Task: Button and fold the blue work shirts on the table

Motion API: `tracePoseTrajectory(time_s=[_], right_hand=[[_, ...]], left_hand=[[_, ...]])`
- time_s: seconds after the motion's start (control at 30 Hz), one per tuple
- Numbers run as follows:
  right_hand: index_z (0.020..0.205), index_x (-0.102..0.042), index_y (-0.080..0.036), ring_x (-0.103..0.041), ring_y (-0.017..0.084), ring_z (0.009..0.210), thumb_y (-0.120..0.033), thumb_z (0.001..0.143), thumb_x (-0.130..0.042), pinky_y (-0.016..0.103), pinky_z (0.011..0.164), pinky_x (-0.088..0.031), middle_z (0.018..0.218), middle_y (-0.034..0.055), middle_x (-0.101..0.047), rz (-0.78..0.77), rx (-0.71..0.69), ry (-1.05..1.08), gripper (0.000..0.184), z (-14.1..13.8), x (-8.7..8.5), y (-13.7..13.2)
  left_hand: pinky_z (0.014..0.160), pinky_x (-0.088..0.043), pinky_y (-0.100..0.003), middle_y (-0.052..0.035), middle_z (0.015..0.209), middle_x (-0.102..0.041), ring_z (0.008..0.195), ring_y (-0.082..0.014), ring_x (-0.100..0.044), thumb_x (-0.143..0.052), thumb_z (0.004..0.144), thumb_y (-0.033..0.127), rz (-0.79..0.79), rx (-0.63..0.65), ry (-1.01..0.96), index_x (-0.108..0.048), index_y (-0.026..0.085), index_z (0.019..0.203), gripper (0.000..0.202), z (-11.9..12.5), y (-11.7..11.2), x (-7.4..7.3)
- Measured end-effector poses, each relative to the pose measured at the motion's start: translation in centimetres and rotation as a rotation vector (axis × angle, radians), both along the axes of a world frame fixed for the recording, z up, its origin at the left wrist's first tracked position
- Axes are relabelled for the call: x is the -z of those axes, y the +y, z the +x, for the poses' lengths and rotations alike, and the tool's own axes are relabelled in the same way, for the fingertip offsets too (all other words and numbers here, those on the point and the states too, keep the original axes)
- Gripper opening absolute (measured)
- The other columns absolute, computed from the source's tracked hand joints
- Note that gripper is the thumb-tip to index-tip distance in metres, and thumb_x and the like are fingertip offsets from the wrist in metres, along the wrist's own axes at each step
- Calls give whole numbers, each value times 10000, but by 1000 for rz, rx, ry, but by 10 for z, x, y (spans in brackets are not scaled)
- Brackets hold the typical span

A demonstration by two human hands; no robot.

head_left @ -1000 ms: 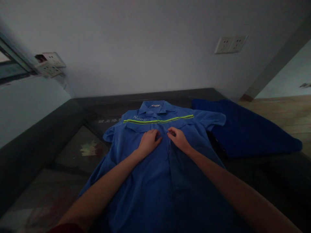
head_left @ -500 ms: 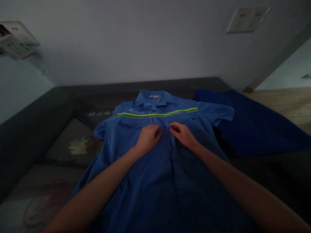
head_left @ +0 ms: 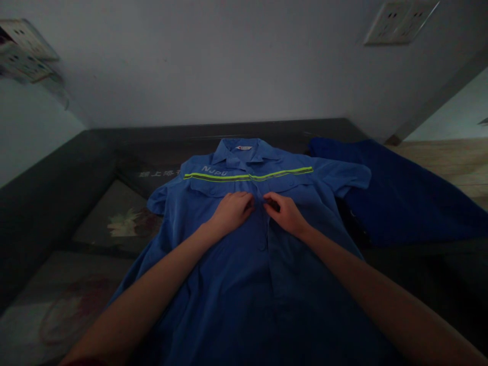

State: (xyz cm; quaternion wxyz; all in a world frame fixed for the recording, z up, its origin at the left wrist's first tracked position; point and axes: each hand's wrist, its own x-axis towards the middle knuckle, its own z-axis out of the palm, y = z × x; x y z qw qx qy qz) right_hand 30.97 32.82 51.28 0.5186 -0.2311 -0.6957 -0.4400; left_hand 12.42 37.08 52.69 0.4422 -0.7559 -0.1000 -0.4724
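A blue short-sleeved work shirt (head_left: 236, 264) with a yellow-green reflective stripe (head_left: 247, 176) across the chest lies face up on a dark surface, collar towards the wall. My left hand (head_left: 231, 211) and my right hand (head_left: 285, 213) meet at the shirt's front placket just below the stripe. Both pinch the fabric edges there, fingers curled, fingertips nearly touching each other. What sits between the fingertips is too small to make out.
A darker blue garment (head_left: 396, 198) lies spread to the right of the shirt. The dark surface (head_left: 95, 168) has a raised border and a patterned panel (head_left: 122, 223) at the left. A wall with socket plates (head_left: 400, 20) rises behind; wooden floor (head_left: 450, 162) shows at the right.
The hands have stayed at the placket and closed in slightly towards each other. The view shifted a little, bringing the shirt closer and lower in the picture.
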Motion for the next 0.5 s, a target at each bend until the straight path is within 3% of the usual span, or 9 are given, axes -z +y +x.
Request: tracePoseTrajectory(time_s=[0.17, 0.5], right_hand=[[926, -587, -175, -525, 133, 597, -186, 794, -515, 240, 578, -381, 684, -5, -585, -22, -20, 9, 150, -1, 0, -1], [1006, -577, -143, -536, 138, 620, -205, 796, -528, 252, 590, -405, 717, 4, -580, -55, -112, 42, 224, 0, -2, -1]], left_hand=[[701, -418, -293, -33, 870, -628, 826, -189, -585, -518, 865, 199, 12, 117, -60, -566, 194, 883, 52, 3, 0, 1], [742, -428, -301, -46, 935, -625, 851, -189, -568, -522, 885, 230, 95, 214, -127, -592, 194, 928, 90, 9, 11, 4]])
